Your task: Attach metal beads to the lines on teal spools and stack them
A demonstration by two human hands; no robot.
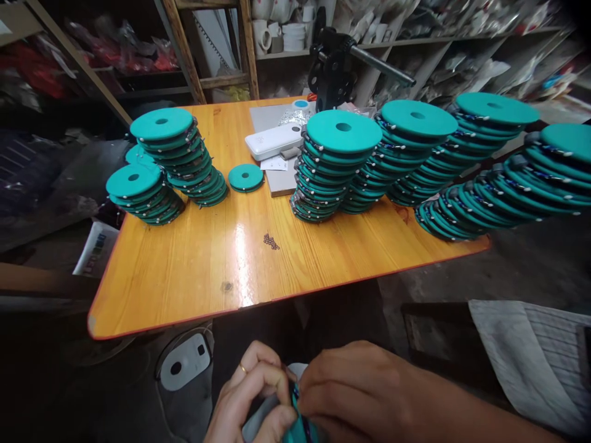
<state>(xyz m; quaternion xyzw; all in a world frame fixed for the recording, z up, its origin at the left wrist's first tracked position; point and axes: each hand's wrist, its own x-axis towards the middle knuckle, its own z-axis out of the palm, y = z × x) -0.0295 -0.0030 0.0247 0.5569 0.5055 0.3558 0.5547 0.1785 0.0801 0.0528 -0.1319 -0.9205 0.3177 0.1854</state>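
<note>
Low in the head view, below the table's front edge, my left hand (253,397) and my right hand (353,387) meet over a teal foam spool (295,434) with dark line around its rim. The left fingers, one with a gold ring, pinch at the spool's edge. My right hand is closed against its other side, and its fingertips are partly hidden. Most of the held spool is covered by the hands. On the wooden table (194,271), a single flat teal spool (253,178) lies near a small cluster of tiny dark rings (271,241).
Leaning stacks of wound teal spools stand at the table's left (161,126) and right (344,138). Between them lie a white oblong device (272,143) and a grey board (281,184). Behind rises a black metal press (332,67). A pale device (184,363) is down at left.
</note>
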